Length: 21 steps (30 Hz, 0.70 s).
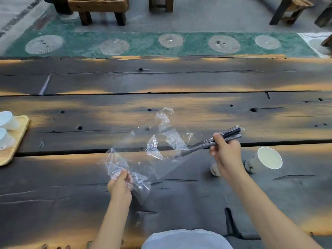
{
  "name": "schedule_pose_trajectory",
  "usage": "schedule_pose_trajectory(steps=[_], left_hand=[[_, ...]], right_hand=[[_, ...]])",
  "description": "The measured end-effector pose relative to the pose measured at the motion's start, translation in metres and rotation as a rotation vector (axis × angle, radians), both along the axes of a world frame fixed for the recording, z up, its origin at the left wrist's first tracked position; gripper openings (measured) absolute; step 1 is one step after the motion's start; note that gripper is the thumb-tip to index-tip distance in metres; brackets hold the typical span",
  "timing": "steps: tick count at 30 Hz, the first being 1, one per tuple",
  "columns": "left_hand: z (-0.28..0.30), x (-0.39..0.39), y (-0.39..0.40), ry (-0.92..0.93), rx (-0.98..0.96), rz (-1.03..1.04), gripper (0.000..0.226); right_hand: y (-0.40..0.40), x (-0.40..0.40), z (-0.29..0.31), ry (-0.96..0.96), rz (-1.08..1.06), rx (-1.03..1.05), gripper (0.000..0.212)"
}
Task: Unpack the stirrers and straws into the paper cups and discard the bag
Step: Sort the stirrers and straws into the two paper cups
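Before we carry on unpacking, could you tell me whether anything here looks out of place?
Nothing is spilled or damaged. The clear plastic bag is crumpled in the left hand; the right hand holds the dark straws.

Clear plastic bag [143, 157] is hanging crumpled, open w/ mouth toward the dark straws [213, 141], a slanted bundle above the table. Two white paper cups: one [265, 159] is standing upright & empty at right, other [215, 169] mostly hidden beside it.

No text, label, brand or number can be read on anything here.
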<state>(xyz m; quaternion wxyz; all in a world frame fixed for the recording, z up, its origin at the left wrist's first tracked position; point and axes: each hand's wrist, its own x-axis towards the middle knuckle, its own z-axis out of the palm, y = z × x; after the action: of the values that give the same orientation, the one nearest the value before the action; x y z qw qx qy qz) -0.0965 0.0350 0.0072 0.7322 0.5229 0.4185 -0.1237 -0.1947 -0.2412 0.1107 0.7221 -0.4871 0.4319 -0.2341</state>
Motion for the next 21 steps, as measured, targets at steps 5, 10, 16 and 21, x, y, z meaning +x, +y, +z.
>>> schedule_pose_trajectory(steps=[5, 10, 16, 21], left_hand=[[-0.021, -0.005, 0.009, 0.093, -0.070, 0.216, 0.014], [-0.036, -0.004, 0.011, 0.129, -0.118, 0.274, 0.018], [-0.045, -0.010, -0.007, 0.227, -0.095, 0.173, 0.027], [-0.046, -0.015, -0.012, 0.289, -0.084, 0.158, 0.034]], right_hand=[[-0.016, 0.000, -0.004, -0.105, -0.213, 0.113, 0.025], [-0.012, 0.006, -0.023, 0.103, 0.075, -0.098, 0.019], [0.015, 0.018, -0.093, 0.542, 0.720, -0.114, 0.019], [0.023, 0.028, -0.135, 0.750, 0.823, -0.118, 0.015]])
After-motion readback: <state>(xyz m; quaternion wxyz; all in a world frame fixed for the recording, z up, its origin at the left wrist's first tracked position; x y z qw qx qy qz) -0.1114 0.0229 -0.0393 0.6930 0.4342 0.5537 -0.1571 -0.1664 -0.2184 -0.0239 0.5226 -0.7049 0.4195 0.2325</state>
